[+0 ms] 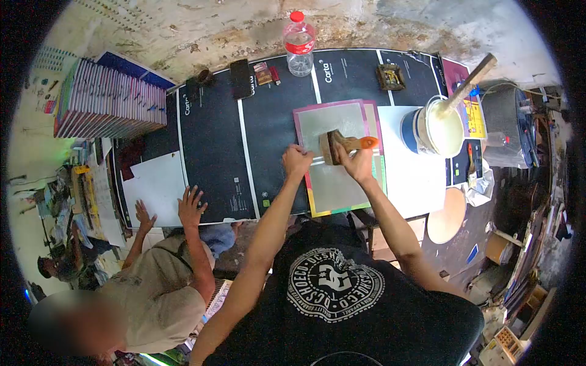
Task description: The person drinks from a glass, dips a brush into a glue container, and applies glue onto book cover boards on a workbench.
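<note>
1. Clasping a wide, flat brush with a wooden, orange-tipped handle [330, 148] in the right grip [356, 162], closing the fingers around it close to the head.
2. Holding that brush head across the middle of a rectangular grey panel with a pink, yellow and green border [342, 186], hiding too much to tell about contact beneath the bristles.
3. Curling the fingers of the left grip [297, 161] at the panel's left edge, showing too little to tell between pinching and merely touching.
4. Resting the panel on a tabletop covered in black "Carta"-printed sheeting [278, 100], just beside a large white sheet [412, 183] on the right.
5. Standing a white bucket with a dark blue band [412, 131] on that sheet, containing pale liquid and a slanting wooden stick [470, 80].
6. Setting a clear plastic bottle with a red cap and label [299, 52] upright beyond the panel, near the wall.
7. Including, farther left, a tall stack of pale-edged books [107, 100] and a co-worker's spread hands [192, 207] at the tabletop's near edge.
</note>
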Demonstrator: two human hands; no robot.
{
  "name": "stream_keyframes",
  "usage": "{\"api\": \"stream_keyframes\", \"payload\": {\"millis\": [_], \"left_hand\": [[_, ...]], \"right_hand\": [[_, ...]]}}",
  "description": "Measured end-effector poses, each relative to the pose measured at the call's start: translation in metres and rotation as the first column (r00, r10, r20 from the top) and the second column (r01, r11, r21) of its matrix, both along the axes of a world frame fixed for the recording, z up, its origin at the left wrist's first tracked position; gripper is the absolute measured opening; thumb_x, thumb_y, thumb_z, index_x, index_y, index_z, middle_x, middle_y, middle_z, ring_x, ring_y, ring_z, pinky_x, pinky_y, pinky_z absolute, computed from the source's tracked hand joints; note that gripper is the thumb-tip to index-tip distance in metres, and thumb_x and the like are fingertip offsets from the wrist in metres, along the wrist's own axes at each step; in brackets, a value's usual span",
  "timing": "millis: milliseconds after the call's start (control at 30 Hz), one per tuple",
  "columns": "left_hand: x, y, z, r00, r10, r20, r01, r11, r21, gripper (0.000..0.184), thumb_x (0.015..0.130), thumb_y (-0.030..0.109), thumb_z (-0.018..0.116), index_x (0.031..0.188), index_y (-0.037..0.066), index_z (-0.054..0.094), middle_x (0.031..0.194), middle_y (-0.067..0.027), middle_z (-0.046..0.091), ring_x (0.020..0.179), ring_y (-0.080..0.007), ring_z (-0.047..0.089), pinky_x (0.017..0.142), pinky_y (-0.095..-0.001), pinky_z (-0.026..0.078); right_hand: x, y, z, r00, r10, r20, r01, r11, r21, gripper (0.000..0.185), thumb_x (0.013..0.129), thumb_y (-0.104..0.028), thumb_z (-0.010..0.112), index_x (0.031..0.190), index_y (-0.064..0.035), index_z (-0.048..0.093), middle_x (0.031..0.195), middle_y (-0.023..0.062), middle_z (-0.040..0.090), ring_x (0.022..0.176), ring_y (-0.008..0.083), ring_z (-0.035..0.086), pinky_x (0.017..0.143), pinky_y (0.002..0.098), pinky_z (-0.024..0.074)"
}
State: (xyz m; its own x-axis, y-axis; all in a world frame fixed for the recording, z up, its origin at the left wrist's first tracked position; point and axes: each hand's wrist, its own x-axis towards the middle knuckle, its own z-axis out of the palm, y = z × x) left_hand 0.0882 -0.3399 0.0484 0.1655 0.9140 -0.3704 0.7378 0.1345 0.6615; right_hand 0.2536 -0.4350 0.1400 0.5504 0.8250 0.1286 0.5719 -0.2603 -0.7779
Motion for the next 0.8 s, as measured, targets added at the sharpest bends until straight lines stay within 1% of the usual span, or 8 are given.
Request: {"api": "stream_keyframes", "payload": {"millis": [100,200,333,500,567,633,767,800], "left_hand": [[-0.003,0.004,-0.003,0.998,-0.015,-0.055,0.024,0.984,0.177,0.041,0.065,0.028,0.076,0.094,0.002,0.065,0.091,-0.0199,0.069,0.088,-0.0381,0.066,0.084,-0.0447,0.051],[-0.010,0.012,-0.008,0.996,-0.074,-0.052,0.076,0.996,0.049,0.046,0.067,0.029,0.076,0.101,0.000,0.066,0.092,-0.0171,0.069,0.083,-0.0326,0.067,0.076,-0.0423,0.054],[-0.023,0.017,-0.005,0.936,0.180,0.301,0.013,0.839,-0.544,0.035,0.077,0.025,0.071,0.102,0.000,0.068,0.081,-0.0080,0.068,0.065,-0.0145,0.062,0.054,-0.0294,0.052],[-0.026,0.012,-0.013,0.952,0.049,0.302,0.096,0.889,-0.449,0.024,0.080,0.021,0.069,0.091,0.000,0.071,0.072,-0.0057,0.065,0.055,-0.0131,0.058,0.050,-0.0282,0.048],[-0.025,0.012,-0.008,0.952,0.035,0.304,0.102,0.901,-0.422,0.024,0.079,0.021,0.069,0.090,0.000,0.071,0.072,-0.0060,0.066,0.056,-0.0131,0.058,0.051,-0.0283,0.048],[-0.022,0.014,-0.015,0.974,0.000,0.228,0.089,0.921,-0.378,0.024,0.079,0.022,0.069,0.089,0.001,0.071,0.072,-0.0055,0.066,0.056,-0.0137,0.059,0.051,-0.0295,0.048],[-0.025,0.014,-0.025,0.981,0.056,0.186,0.019,0.926,-0.378,0.024,0.078,0.026,0.069,0.085,0.003,0.072,0.071,-0.0041,0.067,0.058,-0.0149,0.061,0.054,-0.0319,0.050],[-0.029,0.018,-0.039,0.962,0.015,0.274,0.098,0.914,-0.394,0.024,0.079,0.026,0.068,0.085,0.003,0.072,0.070,-0.0044,0.067,0.061,-0.0152,0.062,0.056,-0.0323,0.050]], "right_hand": [[0.028,-0.030,-0.022,0.994,-0.111,-0.007,0.110,0.991,-0.077,0.023,0.083,-0.024,0.070,0.086,-0.0017,0.070,0.080,0.0185,0.069,0.070,0.0320,0.068,0.062,0.0397,0.0519],[0.075,-0.096,-0.014,0.934,-0.304,0.186,0.309,0.951,0.001,0.026,0.085,-0.027,0.070,0.086,-0.0007,0.071,0.074,0.0186,0.069,0.069,0.0310,0.070,0.063,0.0390,0.0525],[0.088,-0.149,0.041,0.873,-0.487,0.036,0.482,0.872,0.089,0.026,0.086,-0.019,0.071,0.094,0.0054,0.068,0.084,0.0102,0.071,0.075,0.0153,0.065,0.071,0.0312,0.0509],[0.033,-0.103,0.016,0.942,-0.290,-0.170,0.322,0.921,0.218,0.016,0.085,-0.011,0.069,0.094,0.0019,0.068,0.091,0.0101,0.070,0.085,0.0166,0.065,0.078,0.0322,0.0491],[0.000,-0.066,-0.020,0.988,-0.155,0.007,0.152,0.977,0.147,0.025,0.081,-0.022,0.071,0.098,-0.0039,0.069,0.089,0.0148,0.069,0.083,0.0297,0.066,0.079,0.0380,0.0509],[-0.032,-0.038,0.000,0.999,0.009,0.049,-0.007,0.999,-0.047,0.024,0.084,-0.022,0.071,0.095,-0.0009,0.068,0.091,0.0143,0.069,0.086,0.0257,0.067,0.078,0.0379,0.0503],[0.023,-0.102,-0.023,0.945,-0.289,-0.156,0.272,0.955,-0.118,0.035,0.086,-0.036,0.067,0.084,-0.0002,0.069,0.073,0.0165,0.070,0.068,0.0283,0.070,0.063,0.0395,0.0529],[0.042,-0.132,-0.027,0.930,-0.367,-0.008,0.362,0.921,-0.142,0.028,0.087,-0.027,0.069,0.089,0.0005,0.071,0.074,0.0164,0.070,0.066,0.0247,0.070,0.058,0.0361,0.0515]]}}
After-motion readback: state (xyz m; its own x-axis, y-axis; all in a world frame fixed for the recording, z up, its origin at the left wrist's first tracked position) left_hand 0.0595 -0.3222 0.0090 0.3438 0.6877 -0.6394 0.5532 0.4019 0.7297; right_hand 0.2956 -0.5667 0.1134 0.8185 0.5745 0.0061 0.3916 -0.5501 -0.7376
